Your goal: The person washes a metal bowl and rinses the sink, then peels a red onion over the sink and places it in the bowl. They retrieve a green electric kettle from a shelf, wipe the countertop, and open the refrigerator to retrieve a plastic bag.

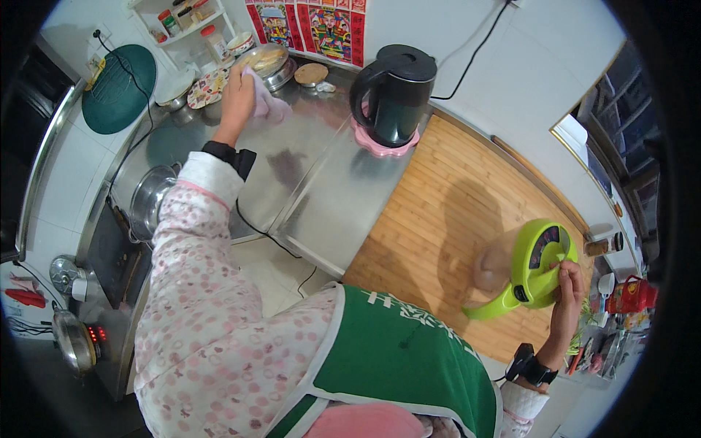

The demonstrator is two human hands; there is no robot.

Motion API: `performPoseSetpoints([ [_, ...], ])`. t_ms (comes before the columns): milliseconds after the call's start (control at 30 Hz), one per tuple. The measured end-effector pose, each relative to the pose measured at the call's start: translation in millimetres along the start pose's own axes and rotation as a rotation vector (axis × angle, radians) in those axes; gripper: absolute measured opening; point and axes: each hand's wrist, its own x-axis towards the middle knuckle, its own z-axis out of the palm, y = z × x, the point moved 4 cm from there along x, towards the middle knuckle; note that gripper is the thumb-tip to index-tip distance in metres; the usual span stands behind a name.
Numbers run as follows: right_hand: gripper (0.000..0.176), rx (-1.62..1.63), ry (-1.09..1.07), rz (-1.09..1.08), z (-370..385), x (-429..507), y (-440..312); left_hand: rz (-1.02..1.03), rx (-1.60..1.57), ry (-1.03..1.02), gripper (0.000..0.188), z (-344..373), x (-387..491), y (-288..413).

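My left hand (238,104) is stretched out to the far left over the steel counter, closed on a pale pink cloth (266,104), beside a metal pan with a lid (265,59). To the right, my right hand (569,282) touches the lime-green lid of a pitcher (547,246); its fingers rest at the lid's edge near the handle. The clear body of the pitcher seems tilted over the bamboo board (438,219). Whether that hand grips the lid firmly is hard to tell.
A black electric kettle (402,93) stands on a pink scalloped mat (383,143) near the wall. A metal pot (150,202) sits left of my left sleeve. A spice jar (603,245) is beyond the board's right edge. A black cord (263,232) hangs over the counter edge.
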Motion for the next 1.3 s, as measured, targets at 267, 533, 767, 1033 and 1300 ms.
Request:
performPoseSetpoints([
  [267,0.016,-0.159,0.042,-0.025,-2,-1,2,0.138,-0.416,-0.586,0.021,37,-66,174],
  [533,0.015,0.155,-0.035,-0.043,9,1,0,-0.301,-1.148,-0.897,0.022,163,-149,259],
  [767,0.015,0.111,-0.011,-0.039,9,-1,2,0.298,-0.017,-0.893,0.028,242,-176,186],
  [1033,0.015,0.102,-0.027,-0.054,11,-1,-3,1.036,-0.168,-1.115,0.036,245,-263,238],
  [1300,0.014,0.117,-0.041,-0.043,13,-2,-4,1.053,0.480,-1.632,0.024,238,-255,230],
])
